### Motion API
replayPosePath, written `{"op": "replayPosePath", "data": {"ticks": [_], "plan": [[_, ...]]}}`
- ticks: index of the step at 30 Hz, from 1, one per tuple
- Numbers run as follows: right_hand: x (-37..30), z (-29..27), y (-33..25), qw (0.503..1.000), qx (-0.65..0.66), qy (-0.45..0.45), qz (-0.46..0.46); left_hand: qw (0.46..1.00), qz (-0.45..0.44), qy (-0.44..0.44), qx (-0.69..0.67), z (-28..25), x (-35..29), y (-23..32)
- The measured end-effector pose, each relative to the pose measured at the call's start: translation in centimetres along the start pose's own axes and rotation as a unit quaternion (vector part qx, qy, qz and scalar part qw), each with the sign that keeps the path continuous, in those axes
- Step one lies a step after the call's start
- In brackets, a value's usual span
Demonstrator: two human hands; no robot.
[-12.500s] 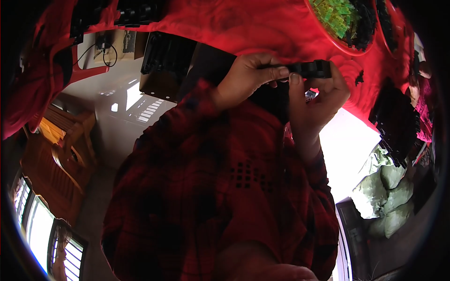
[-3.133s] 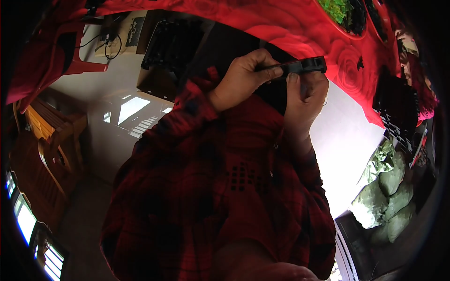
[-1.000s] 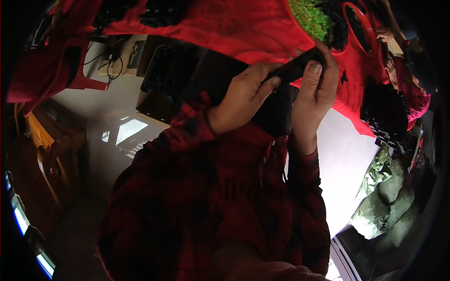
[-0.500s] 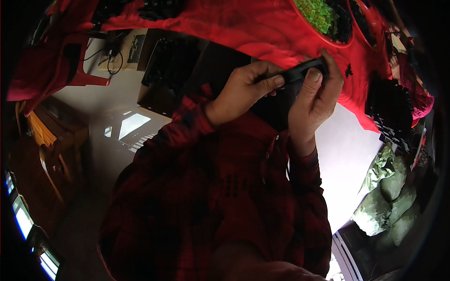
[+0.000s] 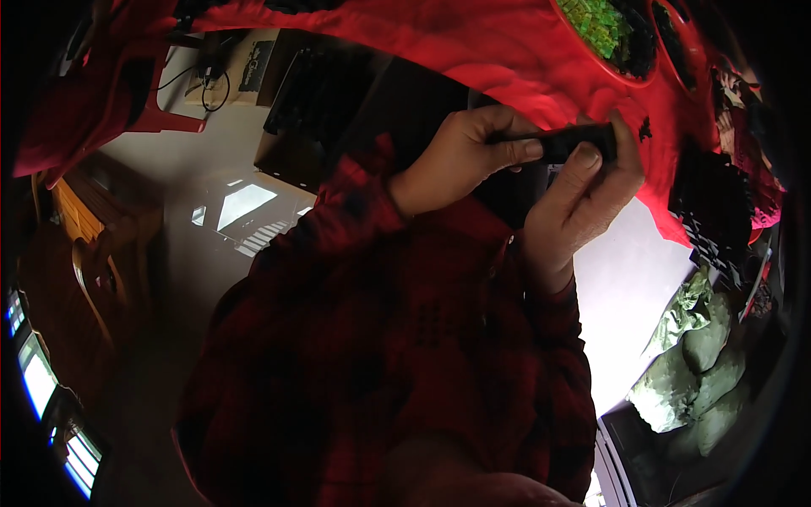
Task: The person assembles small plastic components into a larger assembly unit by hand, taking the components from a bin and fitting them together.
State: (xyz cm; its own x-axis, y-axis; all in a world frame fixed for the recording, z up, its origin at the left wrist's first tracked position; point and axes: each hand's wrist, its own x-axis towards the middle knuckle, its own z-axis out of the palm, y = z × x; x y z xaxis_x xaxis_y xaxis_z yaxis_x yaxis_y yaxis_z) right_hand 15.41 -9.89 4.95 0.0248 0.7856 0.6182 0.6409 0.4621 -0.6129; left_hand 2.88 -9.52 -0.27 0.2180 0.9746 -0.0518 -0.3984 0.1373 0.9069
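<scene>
Between my two hands, just off the near edge of a red-covered table (image 5: 473, 55), is a small dark oblong piece (image 5: 574, 142); its exact kind does not show. My left hand (image 5: 460, 156) pinches its left end between thumb and fingers. Around the right end, the thumb and fingers of my right hand (image 5: 583, 190) are closed. Beyond my right hand, a red-rimmed round container (image 5: 646, 82) holds many small green and yellow pieces (image 5: 596, 29) beside dark ones. A second red-rimmed container (image 5: 688, 84) stands to its right, its contents mostly dark.
An open cardboard box (image 5: 283, 160) with dark contents stands on the floor at left. A red plastic chair (image 5: 156, 93) and wooden furniture (image 5: 84, 220) are further left. Pale stuffed sacks (image 5: 667, 393) lie at the right, below a dark heap (image 5: 710, 194).
Both hands have shifted slightly right in the picture with the dark piece, which now lies more level and shows a darker face. The whole view has moved a little too.
</scene>
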Motion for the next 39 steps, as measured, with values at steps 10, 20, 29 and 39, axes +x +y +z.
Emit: {"op": "replayPosePath", "data": {"ticks": [10,20,29,39], "plan": [[1.4,0.8,2.5,0.991,0.075,-0.020,0.113,0.989,-0.079,-0.095,0.084,-1.7,0.2,2.1],[0.0,0.9,3.9,0.979,0.122,-0.050,0.157,0.972,-0.051,-0.021,0.229,-1.3,-0.7,1.4],[-0.4,0.6,3.2,0.981,0.130,-0.050,0.133,0.971,-0.033,0.024,0.236,-0.7,-1.3,1.2],[-0.3,0.7,2.6,0.984,0.128,-0.047,0.118,0.989,-0.070,-0.032,0.128,-1.6,-0.7,0.6]]}}
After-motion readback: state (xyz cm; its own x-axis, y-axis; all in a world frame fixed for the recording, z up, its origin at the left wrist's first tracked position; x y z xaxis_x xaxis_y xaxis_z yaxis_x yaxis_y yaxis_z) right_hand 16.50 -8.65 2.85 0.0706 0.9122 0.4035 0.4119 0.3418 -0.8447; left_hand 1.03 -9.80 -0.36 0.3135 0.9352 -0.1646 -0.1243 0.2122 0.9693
